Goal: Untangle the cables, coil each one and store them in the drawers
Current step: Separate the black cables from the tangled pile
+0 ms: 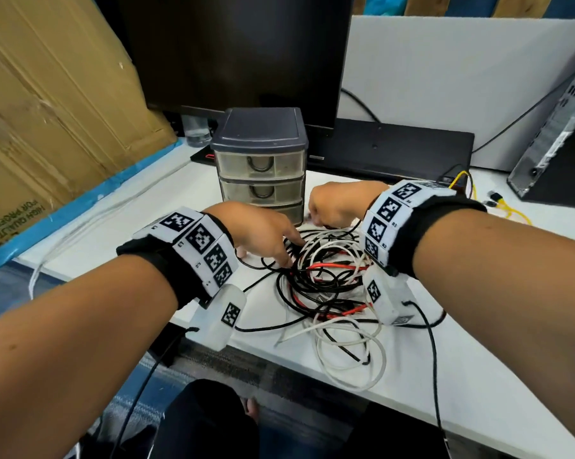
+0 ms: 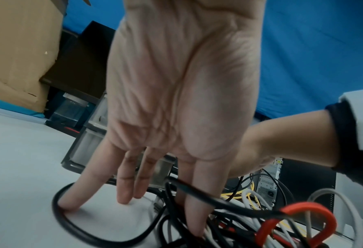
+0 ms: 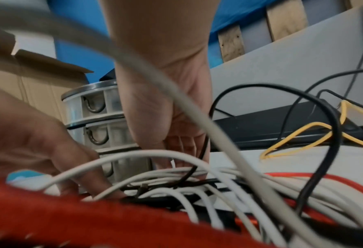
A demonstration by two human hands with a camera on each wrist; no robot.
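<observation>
A tangle of black, white and red cables (image 1: 329,286) lies on the white desk (image 1: 478,359), in front of a small three-drawer unit (image 1: 261,167) with all drawers closed. My left hand (image 1: 289,256) reaches into the tangle's left side. Its fingers (image 2: 129,193) are straight and spread. The tips press the desk and a black cable loop (image 2: 80,229). My right hand (image 1: 315,220) is at the tangle's far edge, by the bottom drawer. Its fingers (image 3: 182,147) are bunched and point down, with a thin black cable (image 3: 204,147) running up between them.
A dark monitor (image 1: 233,51) stands behind the drawers. A cardboard box (image 1: 47,111) leans at the left and a PC tower (image 1: 557,137) stands at the right. A yellow cable (image 1: 511,210) lies beside the tower. White loops (image 1: 352,359) reach toward the desk's near edge.
</observation>
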